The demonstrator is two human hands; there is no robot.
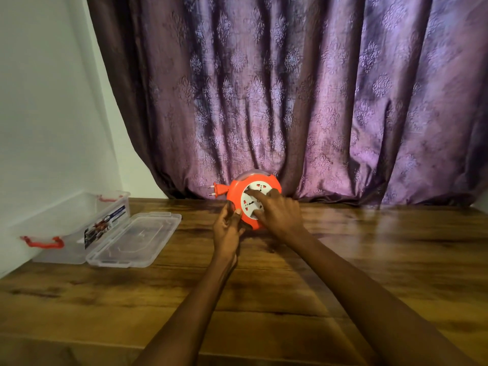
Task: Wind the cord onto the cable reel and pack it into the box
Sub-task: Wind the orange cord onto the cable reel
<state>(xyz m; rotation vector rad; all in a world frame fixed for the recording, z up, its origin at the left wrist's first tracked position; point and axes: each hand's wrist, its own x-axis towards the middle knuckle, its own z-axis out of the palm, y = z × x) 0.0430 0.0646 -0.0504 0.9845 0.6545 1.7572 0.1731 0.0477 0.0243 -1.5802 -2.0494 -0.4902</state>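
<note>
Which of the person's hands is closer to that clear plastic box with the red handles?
Left. The left hand grips the orange cable reel's near-left edge, on the side towards the box. The right hand rests on the reel's white socket face, farther away.

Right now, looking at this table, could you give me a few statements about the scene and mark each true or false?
1. The cable reel is orange with a white socket face. True.
2. The clear box is shut with its lid clipped on. False: the lid lies open beside it.
3. The plug sticks out at the reel's left side. True.
4. The reel already sits in the box. False: it stands on the wooden table, held there.
5. The right hand rests fingers on the socket face; the left hand holds the rim. True.
</note>
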